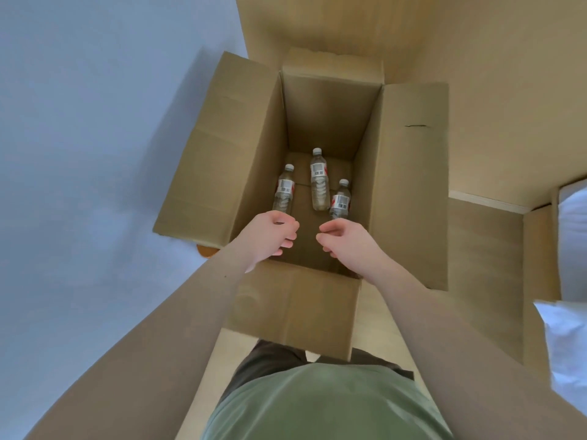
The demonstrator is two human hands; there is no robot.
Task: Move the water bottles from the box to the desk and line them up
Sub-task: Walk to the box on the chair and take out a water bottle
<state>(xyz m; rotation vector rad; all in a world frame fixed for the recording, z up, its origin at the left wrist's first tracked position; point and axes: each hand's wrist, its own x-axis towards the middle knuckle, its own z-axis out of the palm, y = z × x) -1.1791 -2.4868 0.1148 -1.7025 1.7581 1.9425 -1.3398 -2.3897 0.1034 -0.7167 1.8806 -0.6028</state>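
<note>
An open cardboard box (371, 160) stands on the floor in front of me, flaps spread out. Three clear water bottles with white caps stand upright on its bottom: a left bottle (283, 190), a middle bottle (319, 181) and a right bottle (340, 200). My left hand (270, 238) hovers over the box's near edge just below the left bottle, fingers loosely curled and empty. My right hand (344, 239) hovers just below the right bottle, also loosely curled and holding nothing. Neither hand touches a bottle. The desk is not in view.
A pale blue-grey wall (95, 154) fills the left side. The wooden floor (476, 42) runs behind and right of the box. A wooden bed frame (540, 249) with white bedding (571, 328) stands at the right edge. The box's near flap (295, 312) hangs toward my body.
</note>
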